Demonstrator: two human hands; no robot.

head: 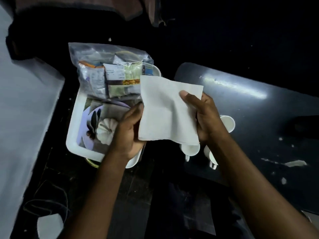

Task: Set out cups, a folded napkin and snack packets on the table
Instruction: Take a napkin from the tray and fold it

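Note:
A white paper napkin [165, 109] hangs between both hands above the tray's right edge. My left hand [128, 133] grips its lower left side; my right hand [205, 116] pinches the right side, thumb on top. A clear plastic bag of snack packets [110, 73] lies across the far end of the white tray [73, 135]. White cups stand on the dark table [259, 118]: one cup [228, 123] beyond my right hand, one cup [189, 150] under the napkin, a third cup [209, 156] beside it. The hands partly hide them.
The tray has a printed picture on its bottom [96, 121] and rests left of the table over dark floor. A pale surface [25, 118] runs along the left. Dark cloth [77, 7] hangs at the top. White scuffs [293, 163] mark the table.

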